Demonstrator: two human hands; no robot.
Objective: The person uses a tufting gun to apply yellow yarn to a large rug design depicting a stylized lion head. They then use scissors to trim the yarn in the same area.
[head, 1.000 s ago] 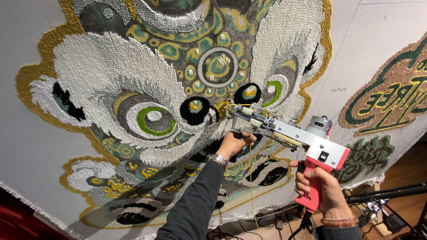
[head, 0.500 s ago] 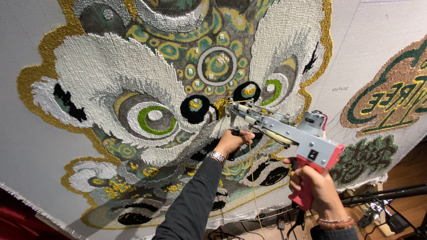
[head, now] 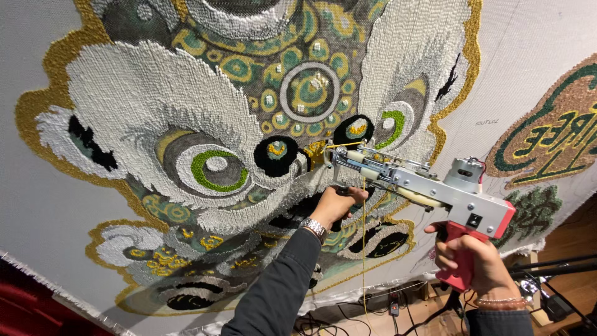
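A large stretched backing cloth fills the view, tilted, and carries a tufted lion-face design in white, grey, green and gold yarn. To the right a second, smaller tufted patch in green and brown shows at the cloth's edge. Below the cloth, cables lie on a wooden floor.

The tufting gun, a metal body with a pink handle and pink rear plate, is held level across the lower right of the design. Its needle end touches the cloth at a gold patch between two black tufted circles. A yellow yarn strand hangs down from the front of the gun.

The right hand is wrapped around the pink pistol grip, fingers curled shut on it, with a bead bracelet at the wrist. The left hand, in a dark sleeve with a metal wristwatch, reaches up under the gun's front; its fingers are closed around the front handle just below the needle assembly, though the exact grip is partly hidden by the frame.

Compared with half a second ago, the gun's tip has shifted slightly left along the gold patch, and the right hand sits a little higher and further right in the view. Both hands keep the same grip.
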